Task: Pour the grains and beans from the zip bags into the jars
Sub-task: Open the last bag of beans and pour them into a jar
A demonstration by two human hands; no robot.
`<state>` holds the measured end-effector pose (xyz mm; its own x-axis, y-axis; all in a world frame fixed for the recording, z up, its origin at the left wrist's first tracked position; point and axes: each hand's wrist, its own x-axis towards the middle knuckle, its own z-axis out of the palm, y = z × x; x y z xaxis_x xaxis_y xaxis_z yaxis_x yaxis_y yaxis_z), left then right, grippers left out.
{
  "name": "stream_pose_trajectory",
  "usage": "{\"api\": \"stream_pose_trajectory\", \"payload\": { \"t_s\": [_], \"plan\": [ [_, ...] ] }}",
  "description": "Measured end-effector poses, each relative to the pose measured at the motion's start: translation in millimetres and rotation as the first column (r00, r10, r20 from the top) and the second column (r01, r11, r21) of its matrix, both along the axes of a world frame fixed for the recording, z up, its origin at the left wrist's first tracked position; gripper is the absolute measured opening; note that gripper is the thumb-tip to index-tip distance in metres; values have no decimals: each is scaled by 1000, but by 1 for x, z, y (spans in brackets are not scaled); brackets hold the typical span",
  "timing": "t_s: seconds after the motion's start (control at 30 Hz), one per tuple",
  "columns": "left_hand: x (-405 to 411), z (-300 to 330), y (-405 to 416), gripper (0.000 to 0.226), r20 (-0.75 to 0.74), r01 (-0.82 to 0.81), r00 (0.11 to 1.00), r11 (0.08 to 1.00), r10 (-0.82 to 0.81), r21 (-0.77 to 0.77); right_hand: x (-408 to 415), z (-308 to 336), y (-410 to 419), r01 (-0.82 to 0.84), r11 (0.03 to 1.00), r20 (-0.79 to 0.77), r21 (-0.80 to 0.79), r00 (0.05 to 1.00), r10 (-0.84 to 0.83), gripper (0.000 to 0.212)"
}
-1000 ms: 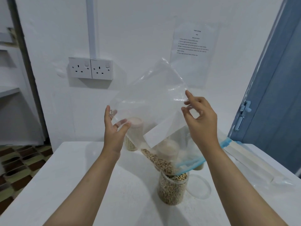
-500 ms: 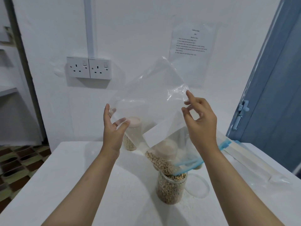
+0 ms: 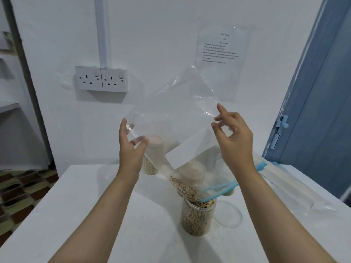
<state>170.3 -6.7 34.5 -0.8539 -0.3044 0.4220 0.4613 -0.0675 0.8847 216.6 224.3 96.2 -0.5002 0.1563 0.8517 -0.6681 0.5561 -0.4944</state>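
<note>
Bag (image 3: 176, 118) up high, tipped mouth-down, and the last beans (image 3: 185, 188) are sliding along its lower edge toward the jar (image 3: 197, 218). The left hand (image 3: 131, 149) pinches the bag's left corner between thumb and fingers; the right hand (image 3: 234, 138) pinches the right edge with thumb and a fingertip or two, the other fingers spread loose. The blue zip mouth (image 3: 218, 190) sits right at the jar's rim, seemingly just inside it, and the jar stands on the surface (image 3: 95, 205) already brimming, beans heaped to the top.

That's the danger. With the jar this full, whatever is left in the bag has little room; a quick shake would likely send beans over the rim and rolling across the surface. The mouth looks soft and floppy too, so if either hand drifts sideways it could slip off the rim and dump the stream beside the jar. And that right-hand pinch is light: if the film slips, the bag sags and the flow comes all at once. A tug on the bag could also nudge the jar, though full as it is, it probably stays put.

The clear lid (image 3: 228, 213) lies just right of the jar, touching or nearly so, in the path of any spill. Other jars (image 3: 153, 156) stand behind, seen through the plastic.
</note>
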Motion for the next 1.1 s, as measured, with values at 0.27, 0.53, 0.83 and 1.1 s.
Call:
{"api": "stream_pose_trajectory", "payload": {
  "t_s": [0.27, 0.53, 0.83, 1.1],
  "plan": [
    [-1, 4, 6, 83, -23, -40, 999, 999, 39, -10, 2, -2, 6, 17, 999, 5, -43, 1000, -17, 47],
    [-1, 1, 14, 78, -16, 8, 1000, 996, -6, 92, 7, -3, 11, -20, 998, 39, -55, 999, 22, 48],
    [-9, 8, 21, 76, -34, 19, 999, 995, -16, 102, 9, -4, 24, -61, 998, 115, 2, 992, 60, 49],
    [-12, 11, 22, 78, -13, 4, 1000, 994, -2, 109, 10, -6, 26, -76, 996, 70, -49, 994, 80, 47]
  ]
}}
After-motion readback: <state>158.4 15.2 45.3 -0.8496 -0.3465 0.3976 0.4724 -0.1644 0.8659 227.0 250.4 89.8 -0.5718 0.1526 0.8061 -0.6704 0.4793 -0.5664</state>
